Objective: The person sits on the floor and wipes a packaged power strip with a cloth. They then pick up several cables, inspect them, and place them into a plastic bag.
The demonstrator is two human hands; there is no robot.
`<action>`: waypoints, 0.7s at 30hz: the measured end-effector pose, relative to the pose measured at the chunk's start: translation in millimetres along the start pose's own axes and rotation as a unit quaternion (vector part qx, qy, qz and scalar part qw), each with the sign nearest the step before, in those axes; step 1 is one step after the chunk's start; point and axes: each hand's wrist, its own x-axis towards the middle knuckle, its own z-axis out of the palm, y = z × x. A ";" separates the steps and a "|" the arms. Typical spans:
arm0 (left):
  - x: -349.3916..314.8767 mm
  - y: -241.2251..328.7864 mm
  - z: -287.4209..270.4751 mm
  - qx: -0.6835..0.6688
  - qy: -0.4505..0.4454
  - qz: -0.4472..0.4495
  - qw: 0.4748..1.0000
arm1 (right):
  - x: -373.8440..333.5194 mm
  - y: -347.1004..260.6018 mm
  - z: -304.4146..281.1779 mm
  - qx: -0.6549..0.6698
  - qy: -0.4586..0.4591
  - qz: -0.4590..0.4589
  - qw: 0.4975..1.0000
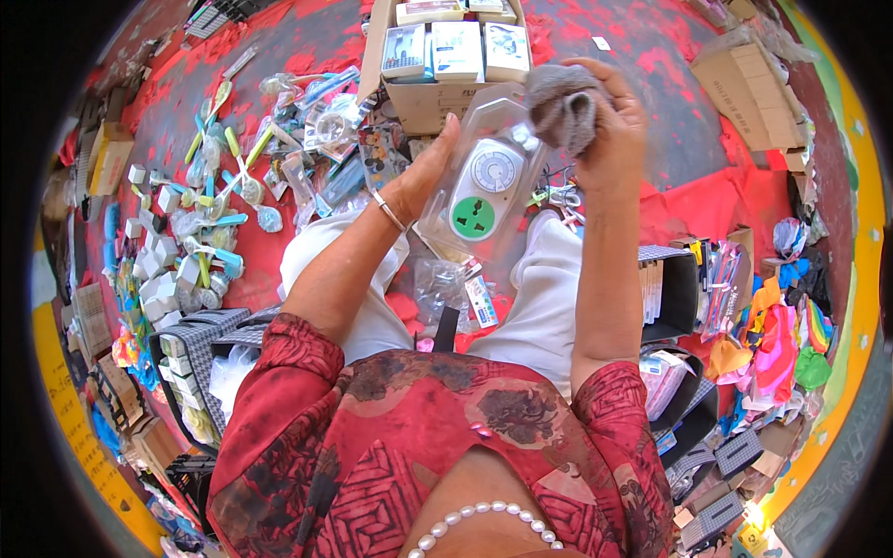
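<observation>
A plug-in timer socket (496, 169) with a white dial and a green outlet face sits inside a clear plastic blister pack (445, 223). My left hand (426, 177) grips that pack by its left edge, holding it tilted above my lap; some of the fingers are hidden behind it. Bunched in my right hand (616, 116) is a grey-brown cloth (564, 110), which overlaps the pack's upper right corner. Whether the cloth presses on the plastic, I cannot tell.
Straight ahead stands an open cardboard box (437, 104) of packaged goods. Wrapped brushes (244, 181) and small white boxes (160, 270) lie spread on the red floor at left. Black baskets (672, 290) flank me, with colourful balloon-like items (774, 344) at right. Another carton (744, 93) lies far right.
</observation>
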 end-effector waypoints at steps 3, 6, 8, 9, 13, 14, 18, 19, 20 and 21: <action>-0.4 3.0 -0.4 0.005 0.005 0.016 1.000 | -3.7 10.6 5.6 0.182 -0.012 0.050 0.982; -1.6 4.1 0.4 0.043 0.054 0.006 0.998 | 1.0 13.6 -7.0 0.284 -0.026 0.078 0.955; -2.0 4.9 1.1 0.011 0.057 -0.003 0.998 | 7.8 15.4 -16.8 0.011 -0.019 0.133 0.991; -1.8 5.1 1.6 0.008 0.040 0.015 0.999 | 9.8 16.7 -20.0 -0.132 -0.006 0.162 0.978; -1.9 8.2 2.5 -0.005 0.026 0.032 0.999 | 5.3 19.2 -21.2 -0.378 -0.082 0.073 0.919; -2.8 9.0 2.3 -0.012 0.015 0.029 0.999 | 2.5 17.8 -20.1 -0.394 -0.077 0.014 0.916; -5.8 9.3 1.6 0.039 0.031 0.052 0.997 | -7.1 13.4 -12.6 -0.322 -0.138 -0.067 0.934; -6.2 8.0 1.4 0.053 0.032 0.053 0.997 | -7.3 16.0 -9.5 -0.415 -0.175 -0.086 0.889; -6.0 6.1 1.4 0.061 0.028 0.057 0.996 | -7.3 21.2 -5.2 -0.474 -0.196 -0.095 0.853; -5.0 3.4 1.8 0.064 0.032 0.057 0.996 | -8.0 28.7 -0.2 -0.531 -0.220 -0.089 0.813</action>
